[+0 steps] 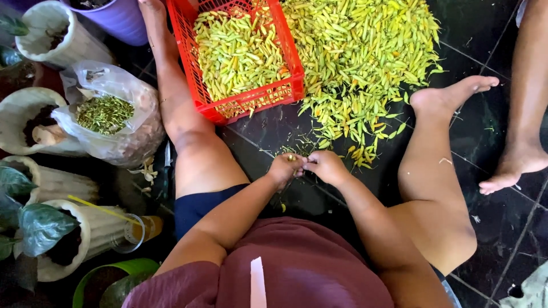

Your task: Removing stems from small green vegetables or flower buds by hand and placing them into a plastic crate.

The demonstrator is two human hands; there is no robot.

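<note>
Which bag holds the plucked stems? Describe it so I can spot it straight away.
Start at the red plastic crate of yellow-green chillies at top centre, then look left across the person's outstretched leg. There a clear plastic bag slumps on the dark floor among white ribbed plant pots. Unlike the pots, which hold soil, its open mouth shows a heap of small green stems.

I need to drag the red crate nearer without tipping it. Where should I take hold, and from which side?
Grip the red crate by the top rim of its near wall, coming from the person's own side. That wall faces both hands, left hand and right hand, and its lattice openings probably give finger holds. The crate is nearly full of chillies, so pull low and level, likely with both hands.
</note>
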